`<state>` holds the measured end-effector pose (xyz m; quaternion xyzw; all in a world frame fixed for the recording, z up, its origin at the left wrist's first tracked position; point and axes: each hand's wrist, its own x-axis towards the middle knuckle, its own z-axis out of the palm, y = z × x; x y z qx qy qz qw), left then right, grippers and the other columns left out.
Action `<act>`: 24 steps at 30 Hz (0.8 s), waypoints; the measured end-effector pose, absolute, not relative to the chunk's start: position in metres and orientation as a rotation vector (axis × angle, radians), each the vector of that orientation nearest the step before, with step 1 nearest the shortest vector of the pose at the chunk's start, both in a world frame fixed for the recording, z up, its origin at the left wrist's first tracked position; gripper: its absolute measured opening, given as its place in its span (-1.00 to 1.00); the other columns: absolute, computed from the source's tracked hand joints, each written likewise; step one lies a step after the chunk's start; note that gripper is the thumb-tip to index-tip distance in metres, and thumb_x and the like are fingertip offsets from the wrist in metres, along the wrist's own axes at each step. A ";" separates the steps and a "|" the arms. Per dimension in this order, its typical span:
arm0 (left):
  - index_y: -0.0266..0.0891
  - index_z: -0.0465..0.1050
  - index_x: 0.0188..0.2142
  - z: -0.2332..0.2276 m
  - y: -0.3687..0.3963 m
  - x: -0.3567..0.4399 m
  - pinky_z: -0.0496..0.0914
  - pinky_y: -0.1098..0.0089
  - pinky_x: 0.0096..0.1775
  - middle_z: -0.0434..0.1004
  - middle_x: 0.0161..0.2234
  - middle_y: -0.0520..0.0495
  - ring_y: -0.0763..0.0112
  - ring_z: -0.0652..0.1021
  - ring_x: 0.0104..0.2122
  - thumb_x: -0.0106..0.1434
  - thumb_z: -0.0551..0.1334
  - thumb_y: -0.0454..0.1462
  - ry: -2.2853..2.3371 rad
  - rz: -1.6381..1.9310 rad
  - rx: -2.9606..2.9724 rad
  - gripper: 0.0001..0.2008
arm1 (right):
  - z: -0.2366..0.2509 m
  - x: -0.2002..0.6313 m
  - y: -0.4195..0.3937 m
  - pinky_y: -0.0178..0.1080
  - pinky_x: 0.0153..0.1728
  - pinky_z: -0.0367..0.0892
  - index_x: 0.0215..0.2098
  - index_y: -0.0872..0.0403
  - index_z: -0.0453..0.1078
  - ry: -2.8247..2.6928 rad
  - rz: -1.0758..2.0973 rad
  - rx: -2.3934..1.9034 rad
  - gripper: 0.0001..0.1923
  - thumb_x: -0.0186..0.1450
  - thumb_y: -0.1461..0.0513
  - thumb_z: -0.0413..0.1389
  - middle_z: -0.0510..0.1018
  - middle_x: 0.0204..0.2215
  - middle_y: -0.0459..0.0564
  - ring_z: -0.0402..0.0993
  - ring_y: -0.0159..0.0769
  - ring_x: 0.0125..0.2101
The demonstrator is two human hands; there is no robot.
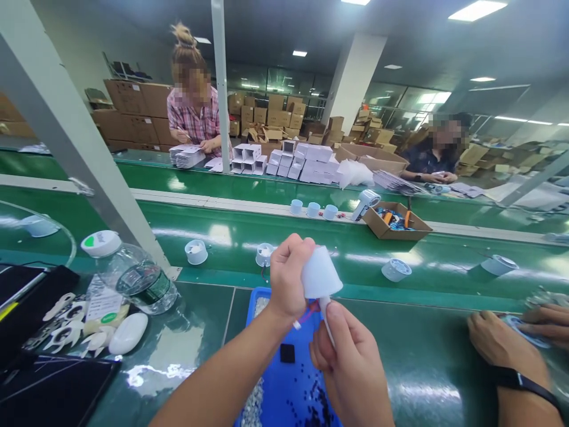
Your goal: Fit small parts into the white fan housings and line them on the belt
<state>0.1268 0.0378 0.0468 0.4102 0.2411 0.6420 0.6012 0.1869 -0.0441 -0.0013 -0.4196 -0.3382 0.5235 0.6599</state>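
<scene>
Dark gear (26,379): left edge, cut off by frame; can't make out what it is.
Bottle (149,287): clear, tilted, white cap, on bench; pale smooth object (128,334) just beside it, identity unclear.
Left belt cup (196,252): on green belt, contents too small to read.
Second belt cup (264,255): right side hidden behind left hand.
Blue tray (284,394): under the hands, near end out of frame, forearms cover part. Black square (287,353), loose black bits (315,409) inside; whitish bits (252,409) along left side.
Left hand (291,279): wrapped round white cup, several fingers out of sight.
White cup (322,274): held tilted above tray, wide end down, inside not visible. Red/purple wires (311,309) below it, upper ends hidden.
Right hand (349,350): grasping thin white piece (328,320) at cup's lower rim, lower part hidden by fingers; can't tell if joined to cup.
Carton (395,231): tools with orange handles, rest jumbled.
Co-worker's hands (502,341): right edge, on pale round part (518,328), mostly covered.
</scene>
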 end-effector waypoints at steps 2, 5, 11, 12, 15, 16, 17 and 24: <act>-0.19 0.10 -0.56 0.047 0.043 0.123 0.18 0.43 -0.48 0.17 -0.54 0.07 0.49 0.27 -0.51 0.20 0.18 -0.13 0.597 1.520 1.199 -0.67 | 0.005 0.189 -0.040 -0.42 -0.74 -0.09 -0.57 0.05 0.15 -0.812 1.109 -0.995 -0.51 0.32 -0.08 0.11 0.00 -0.71 -0.27 -0.15 -0.49 -0.70; -0.17 0.17 -0.45 0.049 0.057 0.113 0.23 0.42 -0.37 0.24 -0.42 0.02 0.43 0.31 -0.39 0.21 0.17 -0.09 0.731 1.336 1.571 -0.75 | 0.010 0.200 -0.032 -0.39 -0.69 -0.08 -0.48 0.07 0.27 -0.952 0.917 -1.138 -0.56 0.35 -0.08 0.04 0.03 -0.67 -0.24 -0.09 -0.45 -0.66; -0.11 0.05 -0.12 0.024 0.118 0.058 0.29 0.38 -0.33 0.27 -0.29 0.02 0.41 0.39 -0.38 0.01 0.33 -0.01 1.381 1.079 1.825 -0.42 | -0.020 0.231 -0.026 -0.35 -0.60 0.07 -0.01 0.04 0.31 -1.286 0.859 -1.439 -0.61 0.34 -0.01 -0.03 0.20 -0.59 -0.21 0.10 -0.38 -0.60; -0.11 0.09 -0.10 0.014 0.129 0.047 0.32 0.33 -0.27 0.27 -0.25 -0.01 0.34 0.41 -0.31 -0.01 0.34 -0.02 1.532 0.995 1.929 -0.42 | -0.027 0.234 -0.028 -0.36 -0.60 0.10 -0.06 0.04 0.32 -1.273 0.862 -1.441 -0.65 0.31 0.01 0.03 0.22 -0.58 -0.21 0.13 -0.38 -0.60; -0.12 0.32 -0.15 -0.019 0.151 0.030 0.31 0.15 -0.04 0.25 -0.16 -0.12 0.08 0.36 -0.05 0.03 0.30 -0.11 1.760 0.650 2.105 -0.61 | -0.042 0.235 -0.039 -0.36 -0.54 0.18 -0.27 0.05 0.32 -1.179 0.907 -1.356 -0.75 0.22 0.08 0.20 0.29 -0.55 -0.19 0.22 -0.38 -0.55; -0.14 0.38 -0.18 -0.029 0.155 0.029 0.27 0.06 0.01 0.25 -0.14 -0.16 -0.01 0.32 0.00 0.03 0.30 -0.17 1.782 0.579 2.118 -0.67 | -0.046 0.234 -0.044 -0.36 -0.52 0.21 -0.29 0.05 0.32 -1.167 0.921 -1.314 -0.76 0.22 0.09 0.21 0.32 -0.52 -0.17 0.25 -0.37 -0.53; -0.16 0.41 -0.18 -0.038 0.156 0.032 0.21 -0.02 0.05 0.25 -0.11 -0.20 -0.09 0.28 0.05 0.02 0.30 -0.24 1.786 0.540 2.127 -0.68 | -0.051 0.233 -0.050 -0.35 -0.51 0.23 -0.28 0.05 0.32 -1.174 0.924 -1.273 -0.78 0.25 0.10 0.19 0.35 -0.49 -0.15 0.27 -0.37 -0.52; -0.13 0.41 -0.18 -0.063 0.145 0.077 0.12 0.09 0.13 0.25 -0.01 -0.12 0.08 0.28 0.04 0.00 0.29 -0.36 1.495 0.533 2.313 -0.66 | -0.084 0.233 -0.098 -0.35 -0.43 0.26 -0.26 0.02 0.27 -1.243 0.694 -1.264 -0.89 0.43 0.18 0.01 0.34 -0.40 -0.13 0.31 -0.38 -0.44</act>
